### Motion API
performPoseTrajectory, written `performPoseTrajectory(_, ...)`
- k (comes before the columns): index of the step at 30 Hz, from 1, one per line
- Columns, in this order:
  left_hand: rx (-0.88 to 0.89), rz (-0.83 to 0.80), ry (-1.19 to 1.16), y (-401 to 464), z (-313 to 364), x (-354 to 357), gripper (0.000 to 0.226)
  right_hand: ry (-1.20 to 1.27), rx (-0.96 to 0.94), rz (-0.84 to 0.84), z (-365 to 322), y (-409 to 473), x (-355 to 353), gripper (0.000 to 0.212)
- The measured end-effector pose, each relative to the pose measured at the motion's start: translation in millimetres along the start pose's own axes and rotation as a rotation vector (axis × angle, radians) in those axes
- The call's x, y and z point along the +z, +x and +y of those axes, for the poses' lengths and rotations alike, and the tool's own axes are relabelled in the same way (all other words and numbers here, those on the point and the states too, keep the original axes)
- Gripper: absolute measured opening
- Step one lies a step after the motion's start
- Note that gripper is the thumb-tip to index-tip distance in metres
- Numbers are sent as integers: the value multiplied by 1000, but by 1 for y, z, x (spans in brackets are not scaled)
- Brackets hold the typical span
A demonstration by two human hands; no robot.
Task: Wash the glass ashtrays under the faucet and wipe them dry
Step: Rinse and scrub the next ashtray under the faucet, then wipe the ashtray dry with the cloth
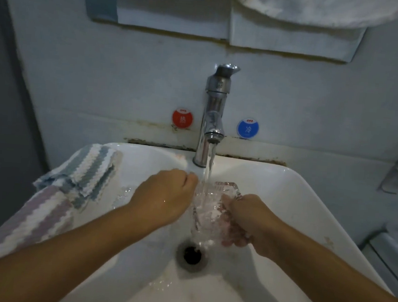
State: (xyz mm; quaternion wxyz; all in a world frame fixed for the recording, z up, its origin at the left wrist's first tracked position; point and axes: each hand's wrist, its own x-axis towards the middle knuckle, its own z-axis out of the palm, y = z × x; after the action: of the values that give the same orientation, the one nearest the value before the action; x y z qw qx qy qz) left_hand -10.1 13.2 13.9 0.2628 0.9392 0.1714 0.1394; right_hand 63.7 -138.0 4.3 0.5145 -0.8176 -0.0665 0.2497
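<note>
Under the running faucet point(214, 118), the glass ashtray point(208, 209) sits tilted between both hands over the drain point(192, 255). Right hand point(244, 221) curls around its near edge; left hand point(165, 196) grips the far side, fingers hidden. Wet glass is slick, so it could slip and chip on the sink point(286, 182). Striped cloths point(80, 176) lie left of the left hand.

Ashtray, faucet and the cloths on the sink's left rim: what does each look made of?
Ashtray: clear glass, faceted; water and the sink show through it. Faucet: metal, apparently chrome-plated, with bright mirror-like reflections. Cloths: soft woven or knitted fabric, matte, with zigzag stripes and a fuzzy surface; the exact fibre is unclear. Sink: glossy white, probably glazed ceramic.
</note>
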Motion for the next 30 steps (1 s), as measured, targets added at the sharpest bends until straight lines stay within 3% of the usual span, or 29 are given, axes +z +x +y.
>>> performPoseTrajectory(2, 46, 131, -4, 3, 1, -13, 44, 17, 3, 5, -2, -1, 0, 31)
performPoseTrajectory(6, 249, 546, -201, 11, 16, -39, 21, 2, -5, -17, -2, -8, 5, 33)
performPoseTrajectory(8, 364, 641, -217, 14, 32, -57, 23, 7, -17, -22, -2, -9, 6, 34)
performPoseTrajectory(12, 514, 653, -78, 28, 60, -88, 43, -3, -22, -17, -3, -11, 5, 29)
performPoseTrajectory(21, 630, 692, 39, 30, 56, -82, 28, 7, -23, -32, -4, -10, 2, 34)
performPoseTrajectory(24, 684, 821, 82, 18, 42, -70, 23, -15, -34, -37, -6, -10, 0, 33)
performPoseTrajectory(27, 601, 937, -4, 6, 14, -53, 11, -34, -94, -34, -6, -9, -3, 25)
performPoseTrajectory(30, 394, 740, -59, -1, -8, -30, 21, -59, -183, -5, -5, -6, -7, 21)
